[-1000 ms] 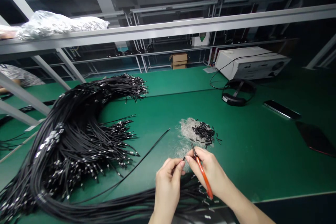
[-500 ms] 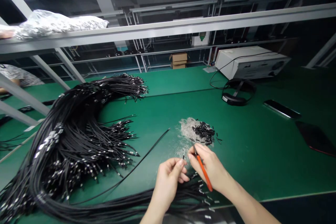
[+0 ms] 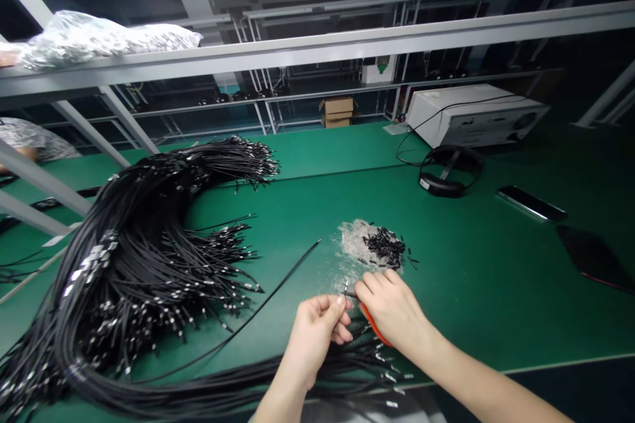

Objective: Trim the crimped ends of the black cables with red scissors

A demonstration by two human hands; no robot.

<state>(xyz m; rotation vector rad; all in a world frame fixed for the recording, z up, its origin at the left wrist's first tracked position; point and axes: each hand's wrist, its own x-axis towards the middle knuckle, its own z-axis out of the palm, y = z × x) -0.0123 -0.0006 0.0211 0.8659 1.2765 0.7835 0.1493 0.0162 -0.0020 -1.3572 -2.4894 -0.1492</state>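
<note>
My left hand (image 3: 313, 338) pinches the end of a thin black cable (image 3: 346, 290) between thumb and forefinger. My right hand (image 3: 391, 312) grips orange-handled pliers (image 3: 373, 327), with the handles tucked under the palm and the tip at the cable end. Both hands hover low over a bundle of black cables (image 3: 307, 377) lying along the near edge of the green bench. Just beyond the fingers lies a small heap of cut black sleeve bits (image 3: 385, 248) on a patch of pale fluff.
A large curved mass of black cables (image 3: 133, 258) with metal tips fills the left of the green mat (image 3: 476, 277). One loose cable (image 3: 278, 291) runs diagonally. A black tape roll (image 3: 449, 175), a white machine (image 3: 471, 115) and a phone (image 3: 532, 203) sit far right.
My right hand has turned over and lowered, so the orange handles now sit under the palm. Both hands have dropped slightly toward the bench.
</note>
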